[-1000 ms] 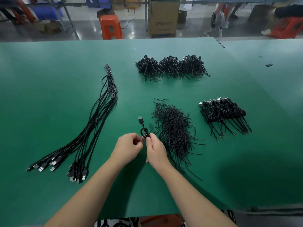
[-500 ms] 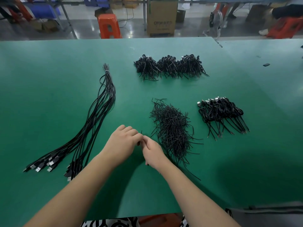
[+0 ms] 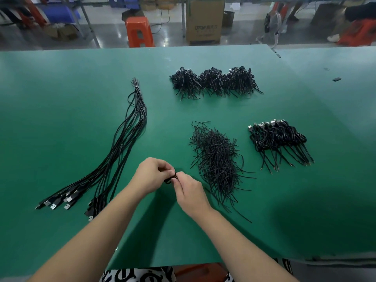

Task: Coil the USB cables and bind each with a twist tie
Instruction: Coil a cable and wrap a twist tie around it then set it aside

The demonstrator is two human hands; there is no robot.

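Observation:
My left hand (image 3: 151,176) and my right hand (image 3: 188,190) meet over the green table (image 3: 61,119). Between them sits a small coiled black USB cable (image 3: 169,179), mostly hidden by my fingers. The left hand grips the coil. My right fingertips pinch a thin black twist tie (image 3: 174,172) at the coil. A long bundle of straight black USB cables (image 3: 122,145) lies to the left, plugs toward me. A loose heap of twist ties (image 3: 216,159) lies just right of my hands. Coiled, tied cables (image 3: 278,139) lie in a row further right.
Three bunches of black cables or ties (image 3: 215,82) lie at the back of the table. A small dark piece (image 3: 336,79) lies far right. Beyond the table stand an orange stool (image 3: 139,31) and a cardboard box (image 3: 204,19).
The coil with its plug stood up between my hands a second ago; now it is tucked down in my fingers and the plug is out of sight. Both hands stayed at about the same spot.

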